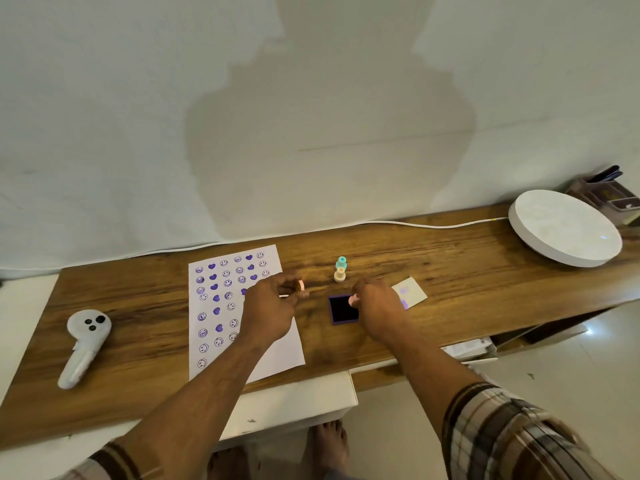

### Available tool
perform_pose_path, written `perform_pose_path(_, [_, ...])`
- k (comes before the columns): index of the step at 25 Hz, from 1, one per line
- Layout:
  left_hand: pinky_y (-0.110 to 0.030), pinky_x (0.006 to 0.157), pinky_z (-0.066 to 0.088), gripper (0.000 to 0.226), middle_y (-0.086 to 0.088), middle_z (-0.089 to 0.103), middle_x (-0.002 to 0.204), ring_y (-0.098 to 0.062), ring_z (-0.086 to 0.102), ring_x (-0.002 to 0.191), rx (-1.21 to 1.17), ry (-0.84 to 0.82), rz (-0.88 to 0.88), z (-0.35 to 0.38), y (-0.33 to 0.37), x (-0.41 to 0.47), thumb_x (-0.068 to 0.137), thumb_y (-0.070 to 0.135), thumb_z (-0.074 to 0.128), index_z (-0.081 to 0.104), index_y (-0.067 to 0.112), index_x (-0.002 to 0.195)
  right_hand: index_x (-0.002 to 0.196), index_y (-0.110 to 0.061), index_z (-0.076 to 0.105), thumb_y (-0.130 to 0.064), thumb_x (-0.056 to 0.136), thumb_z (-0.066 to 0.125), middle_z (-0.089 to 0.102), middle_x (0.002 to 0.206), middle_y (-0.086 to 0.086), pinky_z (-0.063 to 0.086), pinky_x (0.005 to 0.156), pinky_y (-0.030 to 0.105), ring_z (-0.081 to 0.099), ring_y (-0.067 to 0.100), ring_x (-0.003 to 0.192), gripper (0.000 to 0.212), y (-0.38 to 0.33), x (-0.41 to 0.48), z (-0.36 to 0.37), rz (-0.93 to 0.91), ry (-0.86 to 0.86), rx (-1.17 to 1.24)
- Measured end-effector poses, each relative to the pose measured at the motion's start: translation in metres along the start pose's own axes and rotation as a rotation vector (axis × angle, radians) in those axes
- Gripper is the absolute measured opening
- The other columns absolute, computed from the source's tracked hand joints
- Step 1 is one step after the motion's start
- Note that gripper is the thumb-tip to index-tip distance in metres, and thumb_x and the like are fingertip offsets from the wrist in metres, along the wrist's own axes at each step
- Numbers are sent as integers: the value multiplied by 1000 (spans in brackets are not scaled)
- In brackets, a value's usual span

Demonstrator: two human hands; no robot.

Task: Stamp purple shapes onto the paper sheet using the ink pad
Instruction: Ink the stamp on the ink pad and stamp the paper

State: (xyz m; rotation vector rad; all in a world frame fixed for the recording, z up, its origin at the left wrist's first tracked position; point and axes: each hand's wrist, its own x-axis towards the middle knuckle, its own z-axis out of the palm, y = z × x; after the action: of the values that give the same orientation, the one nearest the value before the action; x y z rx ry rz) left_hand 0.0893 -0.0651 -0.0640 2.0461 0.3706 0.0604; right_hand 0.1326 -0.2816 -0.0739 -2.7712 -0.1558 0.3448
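Paper sheet (pixel 221 306) bears purple prints; left hand (pixel 270 308) pinches a pink stamp (pixel 300 285) above it, right hand (pixel 375 306) presses another stamp (pixel 354 300) onto the ink pad (pixel 343 309).

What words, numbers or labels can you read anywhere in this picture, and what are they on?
No words, letters or numbers can be read.
Paper sheet: only purple stamped hearts and smiley faces.
Small card by the ink pad: purple smudges, too blurred to read.
White controller: dark buttons, no legible marking.
Organizer at far right: something pale inside, too small to read.
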Motion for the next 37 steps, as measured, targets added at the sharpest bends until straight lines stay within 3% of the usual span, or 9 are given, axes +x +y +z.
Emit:
perform_pose_path(3, [-14, 71, 51, 22, 15, 77, 85, 6, 72, 80, -80, -31, -32, 1, -2, -4, 78, 27, 89, 77, 36, 93, 124, -23, 71, -29, 96, 76, 73, 110, -6, 61, 87, 33, 69, 17, 108, 29, 6, -16, -1, 277, 144, 724])
perform_pose_path(6, [-19, 75, 54, 20, 12, 79, 88, -2, 73, 83, -106, -45, -57, 5, 9, -8, 77, 29, 89, 78, 31, 93, 109, -24, 76, -16, 92, 79, 78, 111, 3, 67, 84, 36, 77, 21, 102, 20, 2, -35, -1, 388, 123, 1338])
perform_pose_path(13, [-29, 85, 59, 20, 9, 78, 95, -13, 76, 91, -249, 84, -79, -42, 27, 2, 81, 29, 86, 76, 28, 99, 120, -10, 78, -17, 75, 85, 81, 113, 13, 66, 76, 33, 79, 28, 106, 46, -26, -57, 4, 334, -8, 1874])
perform_pose_path(15, [-31, 86, 60, 25, 5, 80, 96, -15, 76, 92, -258, 150, -97, -72, 23, 8, 80, 27, 87, 78, 21, 102, 116, -14, 78, -20, 72, 88, 83, 110, 7, 66, 77, 34, 80, 25, 102, 45, -46, -55, 5, 323, 18, 1780])
perform_pose_path(20, [-31, 80, 60, 26, 7, 77, 93, -11, 74, 88, -98, 198, -97, -141, -30, 2, 83, 22, 85, 78, 17, 107, 97, -33, 72, -33, 86, 86, 76, 96, -15, 64, 78, 34, 73, 11, 92, 18, -114, -57, 29, 61, 23, 860])
perform_pose_path(24, [-30, 79, 54, 22, -2, 79, 103, -20, 73, 95, -30, 174, -216, -160, -100, -15, 89, 21, 79, 75, 14, 109, 98, -29, 73, -36, 89, 84, 77, 93, -13, 54, 62, 17, 71, 6, 78, 16, -142, -62, 64, -48, 15, 790])
perform_pose_path(28, [-15, 66, 45, 20, 7, 75, 99, 2, 65, 83, 74, 81, -192, -155, -135, -22, 92, 26, 76, 72, 19, 110, 103, -28, 73, -32, 94, 78, 73, 102, -13, 52, 71, 17, 69, 5, 85, 11, -159, -64, 98, -197, -15, 537])
perform_pose_path(32, [-27, 84, 56, 22, 3, 76, 111, -11, 70, 98, 64, 1, -150, -153, -137, -11, 92, 24, 76, 70, 22, 113, 116, -28, 76, -31, 96, 73, 71, 111, -6, 42, 78, 7, 64, 8, 87, 20, -174, -66, 122, -346, -13, 372])
perform_pose_path(37, [-29, 85, 57, 28, -3, 75, 120, -20, 71, 104, 157, -50, -143, -148, -136, -14, 92, 25, 75, 66, 19, 117, 119, -21, 73, -33, 99, 67, 73, 114, 2, 46, 84, 26, 66, 22, 100, 24, -186, -62, 130, -371, 10, 261])
